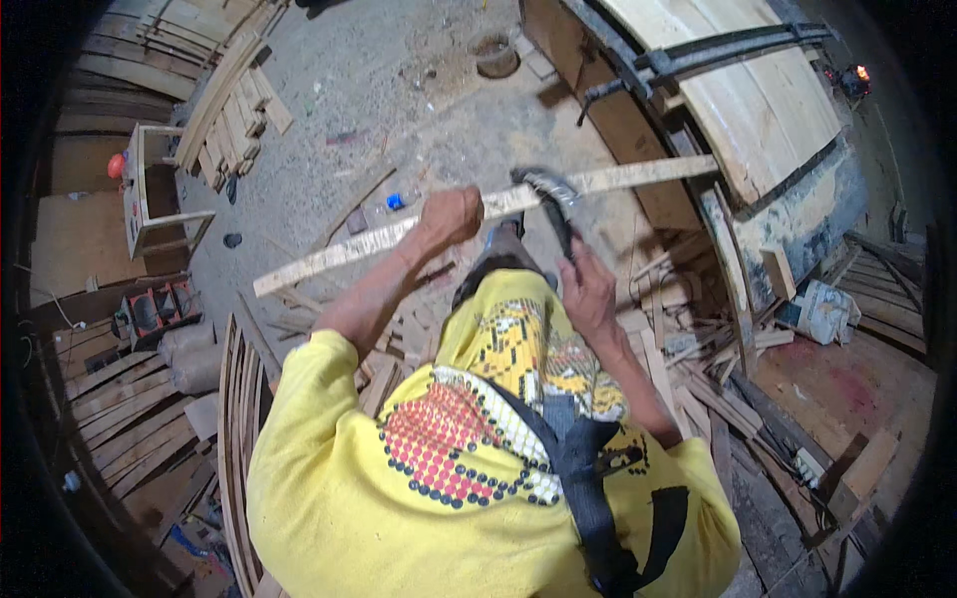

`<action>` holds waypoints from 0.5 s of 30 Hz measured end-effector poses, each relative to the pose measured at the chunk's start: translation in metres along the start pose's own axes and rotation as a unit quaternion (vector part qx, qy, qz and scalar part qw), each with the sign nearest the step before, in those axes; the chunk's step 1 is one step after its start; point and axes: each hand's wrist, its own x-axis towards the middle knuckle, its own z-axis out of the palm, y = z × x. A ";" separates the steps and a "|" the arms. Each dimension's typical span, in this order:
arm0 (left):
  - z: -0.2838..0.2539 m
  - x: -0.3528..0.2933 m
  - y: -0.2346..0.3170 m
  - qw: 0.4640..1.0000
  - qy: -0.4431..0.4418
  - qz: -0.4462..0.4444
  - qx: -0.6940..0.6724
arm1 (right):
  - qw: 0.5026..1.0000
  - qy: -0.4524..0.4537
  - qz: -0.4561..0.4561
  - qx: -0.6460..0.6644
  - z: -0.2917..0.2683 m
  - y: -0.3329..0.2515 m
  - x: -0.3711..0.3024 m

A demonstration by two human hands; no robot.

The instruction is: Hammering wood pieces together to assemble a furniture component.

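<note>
A long, pale wooden strip runs slantwise in front of me, its left end lower and its right end by the workbench. My left hand is closed around it left of the middle. In my right hand is a hammer, gripped by its dark handle. The hammer's head is over the strip, slightly blurred; whether it touches the wood I cannot tell. My foot is partly hidden beneath the strip.
On the right stands a workbench with clamped pale boards and a metal bar clamp. Wood offcuts litter the floor around my legs. A small wooden frame and stacked planks are at the left. A blue cap lies ahead.
</note>
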 end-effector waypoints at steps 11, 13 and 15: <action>-0.012 0.008 0.000 1.000 -0.012 0.000 0.009 | 0.983 0.111 -0.036 0.139 -0.004 0.003 0.000; -0.018 0.016 -0.001 1.000 -0.009 -0.003 0.015 | 0.988 0.106 -0.090 0.066 0.007 0.012 0.008; -0.012 0.014 -0.008 1.000 -0.015 0.001 0.012 | 0.995 -0.093 0.028 -0.032 -0.004 -0.012 0.014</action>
